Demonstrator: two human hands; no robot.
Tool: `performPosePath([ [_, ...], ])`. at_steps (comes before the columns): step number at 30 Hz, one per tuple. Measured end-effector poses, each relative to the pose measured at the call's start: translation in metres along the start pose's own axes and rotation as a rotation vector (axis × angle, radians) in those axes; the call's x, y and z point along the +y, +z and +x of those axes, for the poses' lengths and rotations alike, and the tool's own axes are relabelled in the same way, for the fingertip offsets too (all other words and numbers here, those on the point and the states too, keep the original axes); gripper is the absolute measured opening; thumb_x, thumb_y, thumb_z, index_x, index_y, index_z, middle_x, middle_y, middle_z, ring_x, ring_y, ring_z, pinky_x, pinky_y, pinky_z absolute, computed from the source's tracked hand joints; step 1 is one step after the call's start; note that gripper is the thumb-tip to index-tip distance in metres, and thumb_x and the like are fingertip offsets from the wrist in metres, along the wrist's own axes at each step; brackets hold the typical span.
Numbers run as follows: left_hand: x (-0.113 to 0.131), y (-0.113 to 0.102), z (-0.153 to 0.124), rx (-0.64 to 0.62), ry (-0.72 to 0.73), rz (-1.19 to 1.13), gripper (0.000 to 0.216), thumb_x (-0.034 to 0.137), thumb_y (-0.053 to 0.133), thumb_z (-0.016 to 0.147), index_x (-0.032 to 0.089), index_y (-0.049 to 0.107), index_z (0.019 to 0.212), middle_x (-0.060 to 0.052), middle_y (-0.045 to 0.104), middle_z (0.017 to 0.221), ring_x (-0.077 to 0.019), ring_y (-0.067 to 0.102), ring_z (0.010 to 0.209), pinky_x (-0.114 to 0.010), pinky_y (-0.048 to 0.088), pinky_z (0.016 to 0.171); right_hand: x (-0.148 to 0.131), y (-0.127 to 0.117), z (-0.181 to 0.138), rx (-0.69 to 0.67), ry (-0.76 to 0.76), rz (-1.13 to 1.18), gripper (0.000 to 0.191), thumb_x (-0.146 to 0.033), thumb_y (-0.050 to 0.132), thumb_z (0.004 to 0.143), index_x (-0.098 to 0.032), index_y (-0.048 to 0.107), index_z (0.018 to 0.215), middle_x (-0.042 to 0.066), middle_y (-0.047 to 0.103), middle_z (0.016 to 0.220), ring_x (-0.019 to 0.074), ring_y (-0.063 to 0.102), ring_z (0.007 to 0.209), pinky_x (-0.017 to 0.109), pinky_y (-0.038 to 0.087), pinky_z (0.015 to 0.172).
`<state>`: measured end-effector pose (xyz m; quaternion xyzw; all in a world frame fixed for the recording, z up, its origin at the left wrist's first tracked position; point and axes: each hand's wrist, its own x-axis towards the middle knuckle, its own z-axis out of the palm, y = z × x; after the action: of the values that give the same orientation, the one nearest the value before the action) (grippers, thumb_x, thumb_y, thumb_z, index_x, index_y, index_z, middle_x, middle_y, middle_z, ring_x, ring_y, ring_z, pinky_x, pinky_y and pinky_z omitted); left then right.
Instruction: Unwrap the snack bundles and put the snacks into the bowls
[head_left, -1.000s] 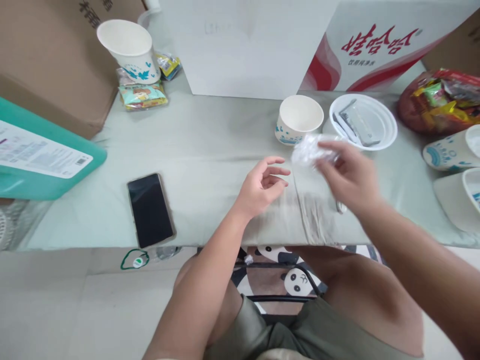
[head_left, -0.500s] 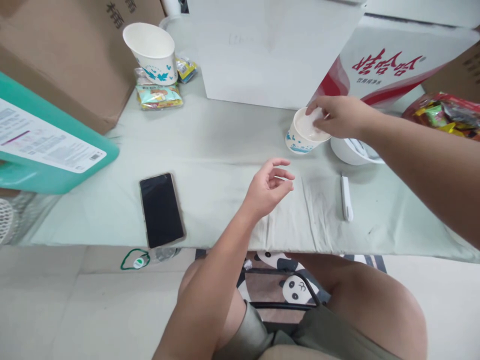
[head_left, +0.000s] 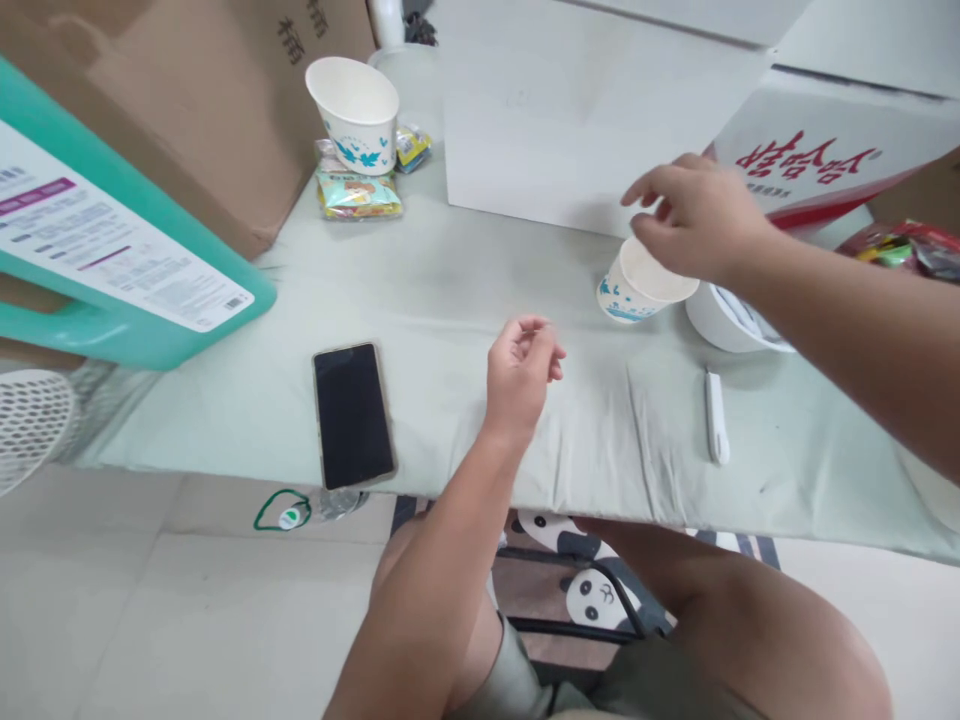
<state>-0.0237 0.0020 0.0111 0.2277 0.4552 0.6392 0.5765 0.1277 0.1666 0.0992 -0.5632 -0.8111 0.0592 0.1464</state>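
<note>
My left hand [head_left: 523,372] hovers over the middle of the table, its fingers curled in and the thumb against the index finger. Whatever the pinch may hold is too small or hidden to make out. Above a white paper cup [head_left: 634,285] with blue leaf prints is my right hand [head_left: 697,218], fingers loosely bent and apart from the thumb, with nothing visible between them. The hand covers part of the cup's rim. Just right of that cup stands a white bowl [head_left: 724,320] holding pale items, partly behind my right forearm. A small white cutter-like tool [head_left: 717,418] lies in front of it.
A phone [head_left: 354,415] lies near the table's front edge. Back left, another paper cup [head_left: 356,120] rests on snack packets [head_left: 358,195]. A green jug [head_left: 142,325] stands at left beside a cardboard box [head_left: 217,130]. White boxes [head_left: 555,130] line the back.
My right hand has lifted out of the near paper cup to above it. My left hand's fingers have curled inward. The view has shifted, so the table's things appear further right.
</note>
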Motion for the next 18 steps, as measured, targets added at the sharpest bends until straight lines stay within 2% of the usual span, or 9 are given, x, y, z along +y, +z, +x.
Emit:
performPosePath([
  [2, 0.004, -0.006, 0.003, 0.152, 0.006, -0.094, 0.025, 0.032, 0.058, 0.092, 0.021, 0.048, 0.072, 0.006, 0.046, 0.057, -0.0059, 0.043, 0.049, -0.021, 0.035, 0.051, -0.037, 0.019, 0.006, -0.061, -0.126, 0.073, 0.042, -0.007, 0.061, 0.088, -0.021, 0.072, 0.126, 0.009, 0.072, 0.110, 0.0164, 0.065, 0.090, 0.038, 0.048, 0.090],
  [5, 0.011, -0.016, 0.004, 0.303, 0.006, -0.224, 0.036, 0.036, 0.048, 0.097, 0.021, 0.041, 0.066, 0.006, 0.037, 0.054, -0.0058, 0.036, 0.046, -0.021, 0.030, 0.049, -0.094, 0.058, 0.026, -0.245, -0.308, 0.071, 0.051, -0.006, 0.055, 0.091, -0.022, 0.063, 0.139, 0.009, 0.071, 0.118, 0.0223, 0.066, 0.104, 0.038, 0.048, 0.095],
  [8, 0.016, -0.023, 0.002, 0.357, -0.018, -0.314, 0.040, 0.039, 0.040, 0.099, 0.020, 0.039, 0.064, 0.005, 0.034, 0.054, -0.0065, 0.033, 0.045, -0.022, 0.030, 0.049, -0.145, 0.099, 0.054, -0.363, -0.373, 0.004, 0.063, -0.008, 0.056, 0.089, -0.028, 0.054, 0.148, 0.010, 0.061, 0.139, 0.0299, 0.063, 0.117, 0.044, 0.050, 0.098],
  [10, 0.018, -0.027, 0.002, 0.351, -0.032, -0.329, 0.041, 0.042, 0.038, 0.099, 0.020, 0.039, 0.064, 0.005, 0.033, 0.053, -0.0073, 0.032, 0.045, -0.023, 0.031, 0.050, -0.173, 0.122, 0.074, -0.371, -0.381, 0.003, 0.066, -0.010, 0.056, 0.089, -0.033, 0.050, 0.151, 0.011, 0.055, 0.143, 0.0313, 0.061, 0.120, 0.047, 0.051, 0.100],
  [14, 0.020, -0.036, 0.005, 0.366, -0.034, -0.325, 0.043, 0.044, 0.039, 0.097, 0.021, 0.042, 0.062, 0.004, 0.033, 0.051, -0.0087, 0.035, 0.046, -0.024, 0.030, 0.050, -0.211, 0.161, 0.109, -0.347, -0.448, 0.027, 0.063, -0.012, 0.058, 0.091, -0.038, 0.053, 0.148, 0.005, 0.038, 0.160, 0.0317, 0.053, 0.133, 0.051, 0.047, 0.109],
  [16, 0.021, -0.039, 0.007, 0.376, -0.044, -0.350, 0.043, 0.040, 0.038, 0.098, 0.020, 0.043, 0.061, 0.003, 0.034, 0.051, -0.0089, 0.035, 0.046, -0.024, 0.029, 0.050, -0.220, 0.178, 0.121, -0.359, -0.483, 0.023, 0.059, -0.011, 0.063, 0.086, -0.035, 0.061, 0.140, 0.000, 0.026, 0.169, 0.0354, 0.048, 0.139, 0.054, 0.045, 0.113],
  [18, 0.022, -0.042, 0.010, 0.377, -0.063, -0.382, 0.042, 0.036, 0.036, 0.098, 0.020, 0.044, 0.060, 0.002, 0.035, 0.050, -0.0088, 0.036, 0.045, -0.024, 0.029, 0.049, -0.222, 0.191, 0.129, -0.372, -0.502, 0.021, 0.057, -0.011, 0.065, 0.082, -0.031, 0.066, 0.135, -0.001, 0.024, 0.172, 0.0383, 0.049, 0.139, 0.057, 0.045, 0.113],
])
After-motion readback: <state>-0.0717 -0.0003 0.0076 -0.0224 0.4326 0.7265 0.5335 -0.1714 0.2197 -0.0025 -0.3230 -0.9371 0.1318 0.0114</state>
